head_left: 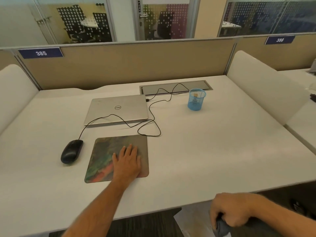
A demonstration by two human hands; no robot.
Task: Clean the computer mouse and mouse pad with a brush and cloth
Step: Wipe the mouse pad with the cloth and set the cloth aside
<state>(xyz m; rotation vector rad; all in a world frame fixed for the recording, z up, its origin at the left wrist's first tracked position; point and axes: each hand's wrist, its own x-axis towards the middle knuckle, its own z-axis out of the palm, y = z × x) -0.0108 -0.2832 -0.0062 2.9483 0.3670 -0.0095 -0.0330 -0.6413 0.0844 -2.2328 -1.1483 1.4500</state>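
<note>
A multicoloured mouse pad (109, 151) lies on the white desk near the front. My left hand (127, 161) rests flat on its right half, fingers together and spread forward, holding nothing. A black wired mouse (71, 151) sits on the desk just left of the pad, off it. Below the desk's front edge at the lower right, my right hand (230, 211) is closed around a dark grey cloth (222, 228). A blue mesh cup (196, 99) at the back right holds a small object with a wooden tip; I cannot tell if it is the brush.
A shut silver laptop (118, 108) lies behind the pad, with the mouse cable (150, 120) looping over it and the desk. A cable tray (176, 87) runs along the back edge. White dividers (259, 82) flank the desk (213, 151).
</note>
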